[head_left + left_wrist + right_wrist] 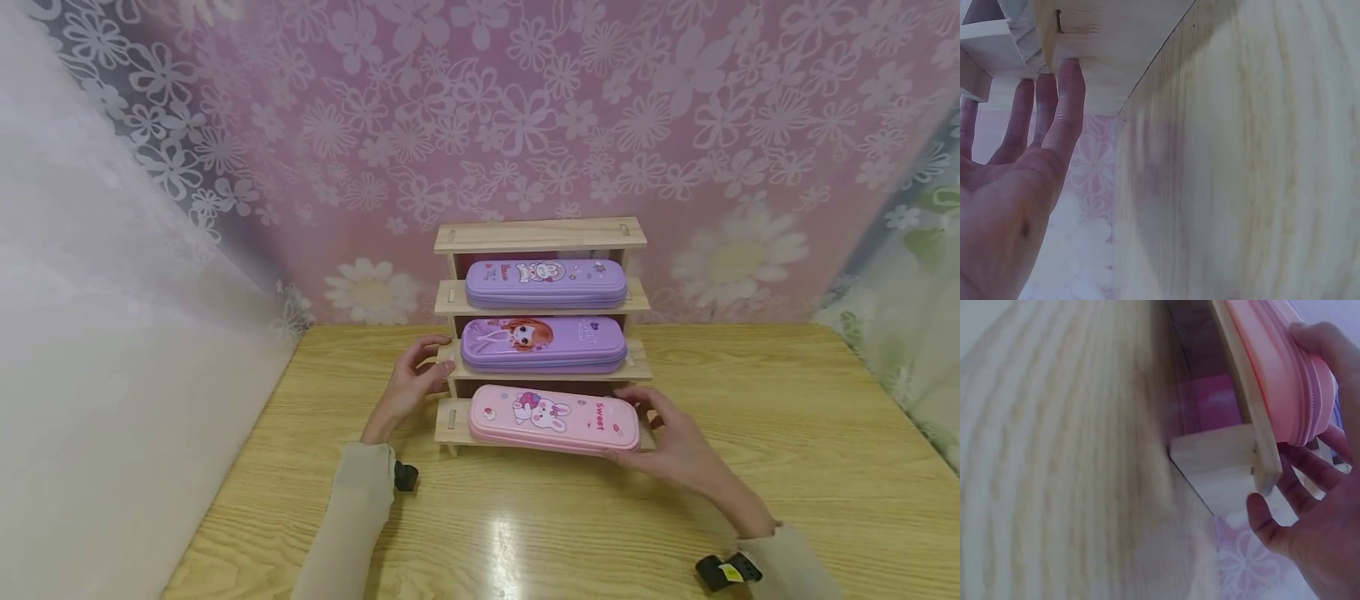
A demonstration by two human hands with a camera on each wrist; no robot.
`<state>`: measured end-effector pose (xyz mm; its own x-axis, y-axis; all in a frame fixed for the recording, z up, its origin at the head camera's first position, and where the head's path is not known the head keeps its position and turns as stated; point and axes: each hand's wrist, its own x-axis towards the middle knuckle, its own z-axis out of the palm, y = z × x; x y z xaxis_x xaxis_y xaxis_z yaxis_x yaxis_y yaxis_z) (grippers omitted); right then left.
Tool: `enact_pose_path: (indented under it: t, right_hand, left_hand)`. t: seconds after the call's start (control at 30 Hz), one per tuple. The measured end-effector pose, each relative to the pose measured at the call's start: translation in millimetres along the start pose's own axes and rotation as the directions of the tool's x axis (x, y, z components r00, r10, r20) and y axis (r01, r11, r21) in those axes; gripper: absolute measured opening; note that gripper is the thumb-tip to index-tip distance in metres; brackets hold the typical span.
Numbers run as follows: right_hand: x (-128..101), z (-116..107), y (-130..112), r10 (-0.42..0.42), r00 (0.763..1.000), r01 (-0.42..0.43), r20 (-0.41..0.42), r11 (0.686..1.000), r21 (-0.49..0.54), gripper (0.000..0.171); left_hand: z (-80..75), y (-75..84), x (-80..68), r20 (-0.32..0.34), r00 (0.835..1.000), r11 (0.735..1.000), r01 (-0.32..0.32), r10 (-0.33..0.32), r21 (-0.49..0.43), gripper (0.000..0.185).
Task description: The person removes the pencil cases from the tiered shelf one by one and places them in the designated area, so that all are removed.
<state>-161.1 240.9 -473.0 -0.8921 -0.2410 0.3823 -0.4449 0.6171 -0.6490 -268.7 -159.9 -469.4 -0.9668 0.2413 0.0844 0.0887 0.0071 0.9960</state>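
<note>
A pale wooden tiered rack (540, 237) stands on the table with pencil cases on three of its shelves. On the lowest shelf lies a pink pencil case (555, 419) with a bunny print, slightly askew. My right hand (678, 443) grips its right end, thumb at the front edge and fingers behind. In the right wrist view, the thumb presses the zipped side of the pink case (1279, 381). At the rack's left side, my left hand (411, 377) touches the wood with its fingertips. The left wrist view shows those fingers (1063, 115) extended against the side panel.
A purple pencil case with a girl print (543, 343) lies on the shelf above the pink one. A lilac bunny case (546, 283) is one shelf higher. Behind the wooden table (337, 492) hangs a pink floral curtain (480, 108).
</note>
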Motion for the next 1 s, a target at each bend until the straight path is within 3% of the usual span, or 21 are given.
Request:
enact_pose_path:
  t: [0.47,0.8,1.0]
  right_hand:
    - [-9.3,-38.3,2.0,0.046,0.994,-0.056,0.101,0.994,0.093,0.073]
    - [-19.0,-61.5,8.0,0.112,0.971,-0.162,0.210,0.957,0.241,0.071]
    - [-25.5,-68.7,15.8,0.114,0.971,-0.171,0.212,0.947,0.273,0.069]
  left_hand:
    - [-0.5,-1.6,-0.1,0.009,1.000,1.000,-0.008,0.008,0.005,0.044]
    - [1.5,-0.6,-0.9,-0.003,1.000,1.000,-0.001,0.001,-0.005,0.044]
    - [1.5,-2.8,-0.7,-0.006,1.000,1.000,-0.007,0.007,-0.002,0.044]
